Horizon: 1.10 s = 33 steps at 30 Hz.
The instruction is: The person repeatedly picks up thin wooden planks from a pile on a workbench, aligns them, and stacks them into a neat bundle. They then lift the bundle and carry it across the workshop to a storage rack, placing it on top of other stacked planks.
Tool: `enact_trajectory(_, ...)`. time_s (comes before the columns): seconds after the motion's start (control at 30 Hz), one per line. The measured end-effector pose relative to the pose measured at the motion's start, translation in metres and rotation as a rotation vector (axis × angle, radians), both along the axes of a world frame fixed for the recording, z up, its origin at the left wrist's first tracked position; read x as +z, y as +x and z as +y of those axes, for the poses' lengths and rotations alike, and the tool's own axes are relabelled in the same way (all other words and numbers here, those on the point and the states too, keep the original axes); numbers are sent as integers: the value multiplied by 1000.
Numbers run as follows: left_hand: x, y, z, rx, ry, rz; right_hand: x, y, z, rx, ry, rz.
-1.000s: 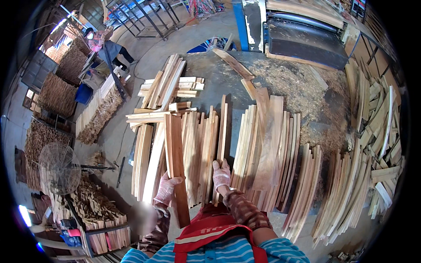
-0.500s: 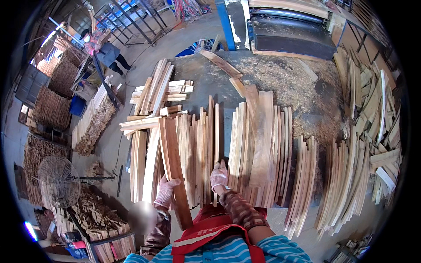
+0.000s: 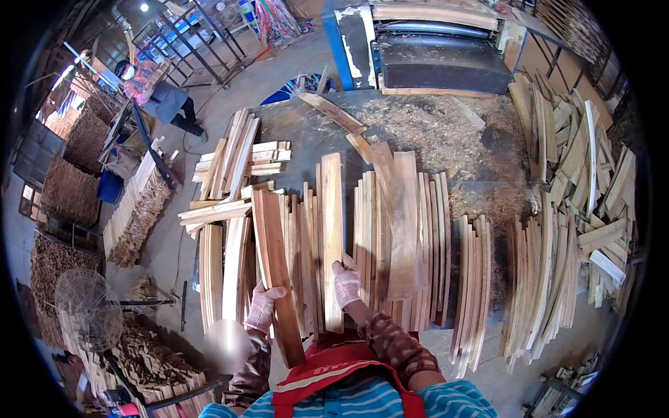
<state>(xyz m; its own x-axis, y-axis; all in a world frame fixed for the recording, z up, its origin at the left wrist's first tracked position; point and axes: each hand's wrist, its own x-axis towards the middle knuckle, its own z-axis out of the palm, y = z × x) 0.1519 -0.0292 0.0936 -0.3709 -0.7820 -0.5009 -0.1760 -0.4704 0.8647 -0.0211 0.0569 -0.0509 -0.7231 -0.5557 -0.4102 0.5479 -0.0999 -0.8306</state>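
My left hand (image 3: 264, 306), in a pale knit glove, is closed round a reddish-brown wooden board (image 3: 273, 258), tilted with its lower end close to my red apron. My right hand (image 3: 346, 282), gloved too, grips the right edge of a pale wooden plank (image 3: 332, 230), whose broad face is turned up. The plank lies along the right side of a row of narrow wooden strips (image 3: 304, 244) standing on edge. Right of that hand, beyond a dark gap, is another row of strips (image 3: 364, 230) with a wide board (image 3: 404, 216) on top.
Sawdust covers part of the dark table (image 3: 296, 167). A planing machine (image 3: 446, 59) stands at the far side. Crossed strips (image 3: 240, 157) lie at the far left, and loose offcuts (image 3: 599, 174) heap up at the right. A co-worker (image 3: 157, 97) and a fan (image 3: 88, 310) are to the left.
The plank at my right hand has turned from its narrow edge to its broad face. My left hand keeps the brown board almost still. The view has shifted slightly.
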Motion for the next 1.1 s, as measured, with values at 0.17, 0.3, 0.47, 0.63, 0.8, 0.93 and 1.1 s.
enact_trajectory(0.17,-1,-22,-8,-61,24,-10,55,-55,31,134,-50,-258)
enact_trajectory(0.3,-10,-51,-8,-87,62,13,60,-83,61,53,-158,-160)
enact_trajectory(0.47,-20,-99,3,-125,20,8,84,-118,116,48,-196,-239)
enact_trajectory(0.63,-34,-130,9,-221,95,32,86,-139,150,-65,-142,-288)
enact_trajectory(0.8,2,-152,25,-235,96,25,118,-157,162,80,-14,-117)
enact_trajectory(0.93,1,-149,26,-222,59,-35,106,-159,152,22,-62,-18)
enact_trajectory(1.1,7,-118,40,-117,15,-17,83,-163,132,134,-152,-51)
